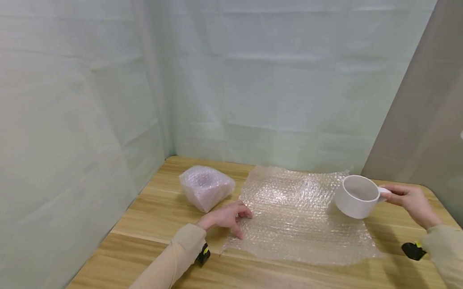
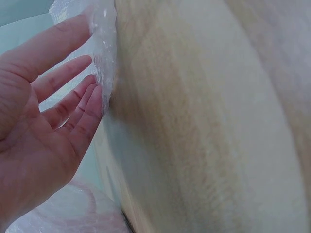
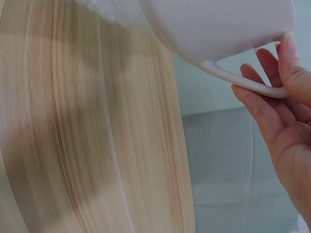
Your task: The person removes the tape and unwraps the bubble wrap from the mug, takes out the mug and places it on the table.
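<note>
Nearest, a left sleeve [image 1: 170, 265] enters the head view at seven o'clock and a right sleeve [image 1: 449, 260] at four, over a wood-grained table [image 1: 278, 286]. The left hand [image 1: 228, 217] lies at the nine o'clock edge of a bubble wrap sheet [image 1: 290, 229], its fingers loosely spread and touching that edge. The sheet lies spread on the table. At its two o'clock, the right hand [image 1: 410, 202] pinches the handle [image 3: 226, 75] of a white mug [image 1: 352, 206] between thumb and fingers; the handle points to three o'clock and the mouth faces up. Whether the base touches the sheet, I cannot tell. A wrapped bundle [image 1: 205, 189] sits at the left hand's eleven o'clock. Farthest, a pale curtain [image 1: 283, 90] hangs at twelve, with a darker panel [image 1: 436, 96] at two.
</note>
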The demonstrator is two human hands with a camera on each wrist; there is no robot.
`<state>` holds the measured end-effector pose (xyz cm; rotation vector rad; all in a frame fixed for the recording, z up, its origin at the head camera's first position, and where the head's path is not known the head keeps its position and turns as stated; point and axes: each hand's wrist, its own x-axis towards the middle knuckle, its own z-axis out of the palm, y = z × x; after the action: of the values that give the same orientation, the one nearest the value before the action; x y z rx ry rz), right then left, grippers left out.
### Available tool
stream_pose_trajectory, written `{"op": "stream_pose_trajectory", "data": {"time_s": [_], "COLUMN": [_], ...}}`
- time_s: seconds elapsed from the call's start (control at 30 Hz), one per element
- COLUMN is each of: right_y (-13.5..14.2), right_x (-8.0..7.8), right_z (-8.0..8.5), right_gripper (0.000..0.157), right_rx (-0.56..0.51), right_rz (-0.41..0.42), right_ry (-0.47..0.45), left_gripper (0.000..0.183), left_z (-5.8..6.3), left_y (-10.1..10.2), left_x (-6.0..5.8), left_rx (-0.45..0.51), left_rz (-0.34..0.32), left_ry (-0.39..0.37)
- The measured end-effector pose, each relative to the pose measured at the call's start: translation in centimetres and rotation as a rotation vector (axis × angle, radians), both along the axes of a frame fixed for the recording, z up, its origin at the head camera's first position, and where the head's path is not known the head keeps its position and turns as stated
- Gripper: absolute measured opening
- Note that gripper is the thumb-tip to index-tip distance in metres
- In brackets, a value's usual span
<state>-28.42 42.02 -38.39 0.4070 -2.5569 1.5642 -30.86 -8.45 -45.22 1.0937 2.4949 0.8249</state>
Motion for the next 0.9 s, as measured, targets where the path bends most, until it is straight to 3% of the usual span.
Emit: {"op": "stream_pose_trajectory", "data": {"time_s": [0.2, 0.57, 0.9], "right_y": [1.5, 4.8, 6.4], "right_x": [0.4, 0.6, 0.7], "right_z": [0.6, 0.5, -0.6], "right_gripper": [0.027, 0.028, 0.012], "right_rx": [0.053, 0.05, 0.047], "right_rz": [-0.056, -0.12, -0.163], "right_ry": [-0.037, -0.064, -0.16], "left_gripper": [0.06, 0.058, 0.058], "left_z": [0.1, 0.1, 0.1], "left_y": [0.0, 0.2, 0.2], "left_x": [0.0, 0.0, 0.0], "left_rx": [-0.01, -0.015, -0.004], "left_rz": [0.009, 0.026, 0.036], "left_ry": [0.0, -0.008, -0.032]}}
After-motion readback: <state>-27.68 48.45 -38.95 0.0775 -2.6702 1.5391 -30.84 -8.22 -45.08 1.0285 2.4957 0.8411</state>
